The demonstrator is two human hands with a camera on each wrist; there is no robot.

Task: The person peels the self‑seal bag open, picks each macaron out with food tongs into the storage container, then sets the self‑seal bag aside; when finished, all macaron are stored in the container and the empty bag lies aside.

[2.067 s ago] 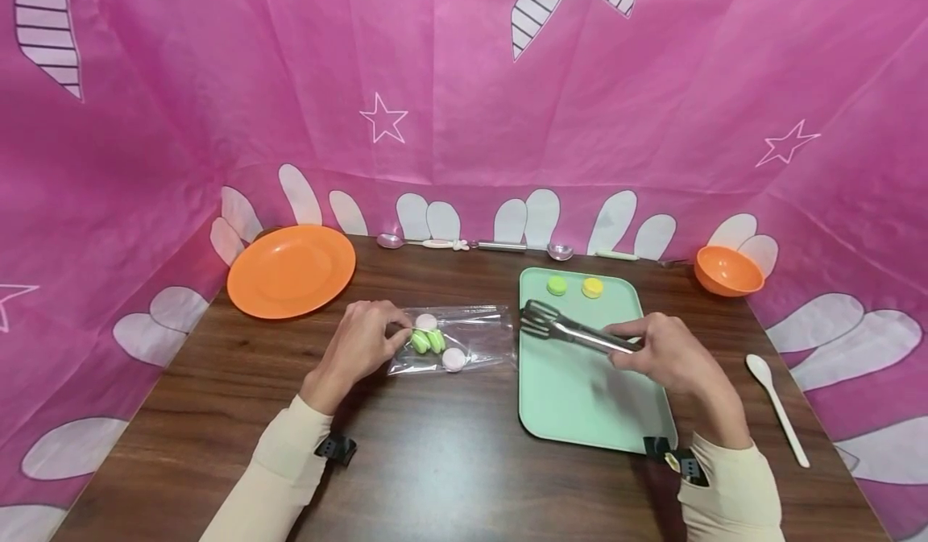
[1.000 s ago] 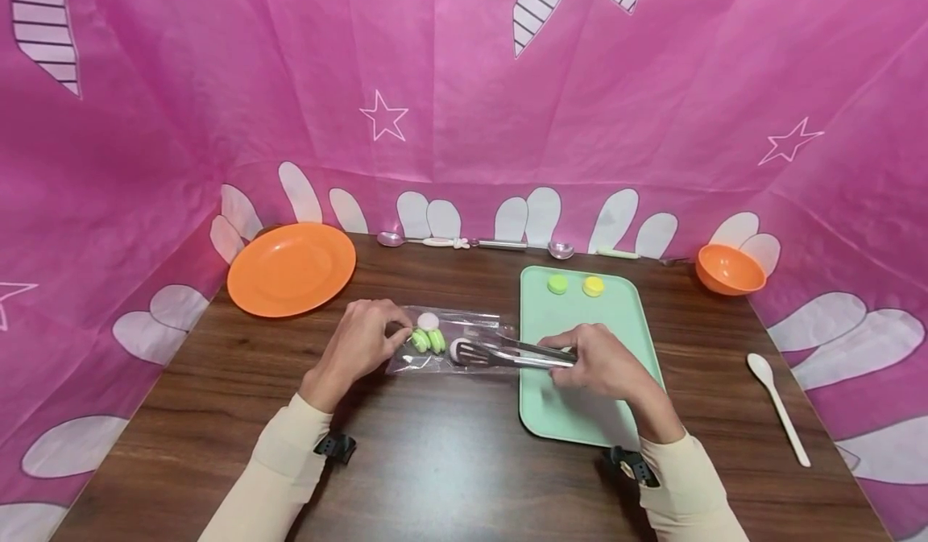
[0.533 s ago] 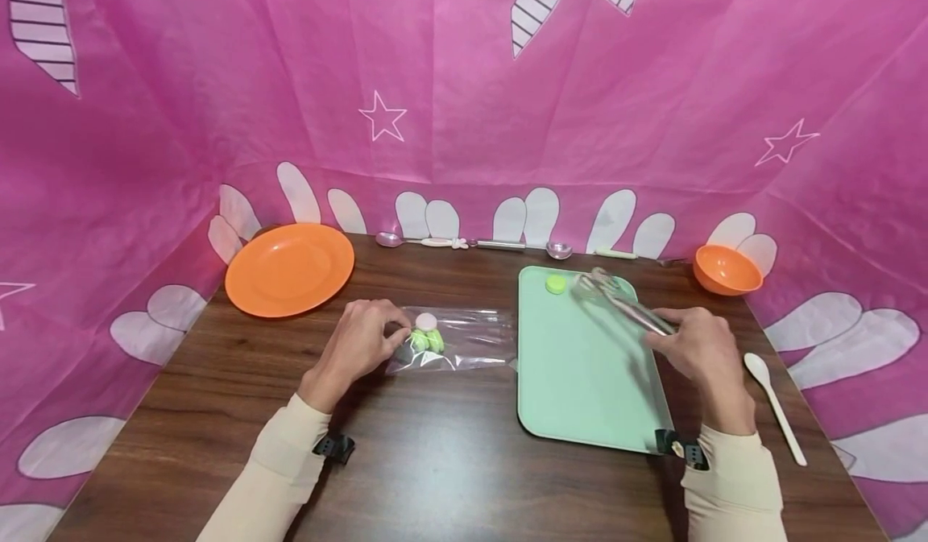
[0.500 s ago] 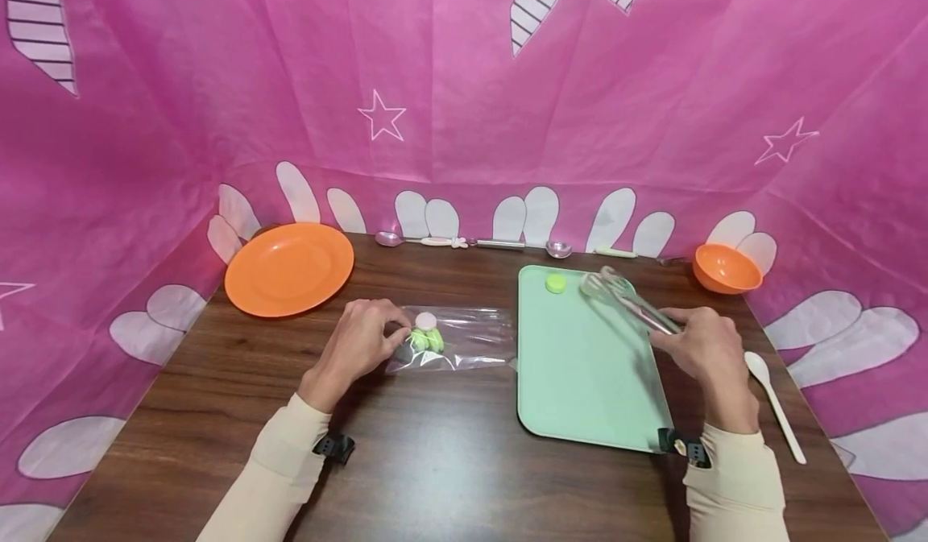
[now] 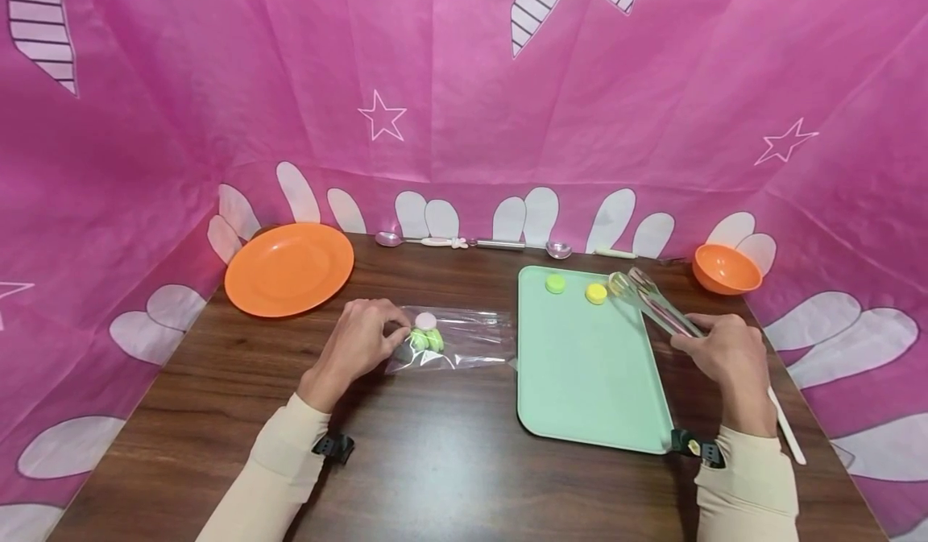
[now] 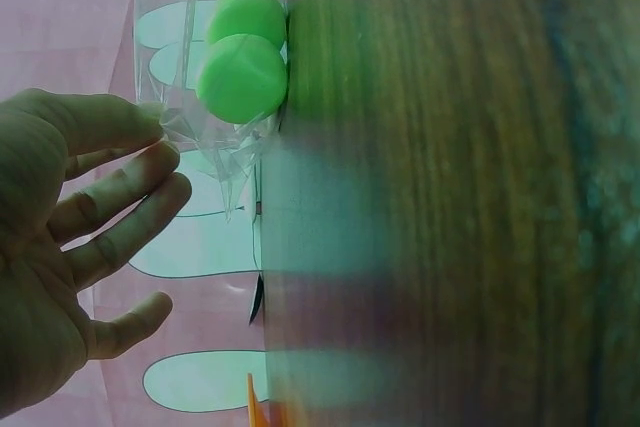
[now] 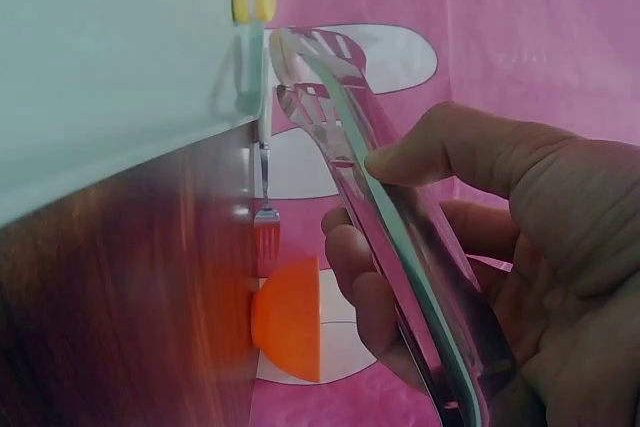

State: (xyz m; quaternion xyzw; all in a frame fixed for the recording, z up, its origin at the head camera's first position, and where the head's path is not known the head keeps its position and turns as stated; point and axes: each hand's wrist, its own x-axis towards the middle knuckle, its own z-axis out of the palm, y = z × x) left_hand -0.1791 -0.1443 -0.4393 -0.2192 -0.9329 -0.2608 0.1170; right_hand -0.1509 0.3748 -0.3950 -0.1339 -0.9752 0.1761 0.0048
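Observation:
My left hand (image 5: 362,347) pinches the left edge of a clear plastic bag (image 5: 478,337) lying on the table. Inside the bag are a pink macaron (image 5: 425,321) and two green macarons (image 5: 428,340), the green ones also showing in the left wrist view (image 6: 243,77). My right hand (image 5: 728,357) grips metal tongs (image 5: 663,310) between thumb and curled fingers. The slotted heads of the tongs stand a little apart, over the back right edge of a mint-green tray (image 5: 590,365). On that tray sit a yellow macaron (image 5: 596,293), just left of the tongs, and another green macaron (image 5: 555,283).
An orange plate (image 5: 290,268) lies at the back left, an orange bowl (image 5: 727,269) at the back right. A spoon (image 5: 389,238), a ladle (image 5: 558,249) and a green-handled fork (image 5: 616,254) line the back edge. A white spoon (image 5: 786,429) lies right, partly behind my right hand.
My right hand has carried the tongs from the bag to the tray's back right edge. One pink macaron no longer shows in the bag. The yellow macaron sits slightly nearer; my left hand stays put.

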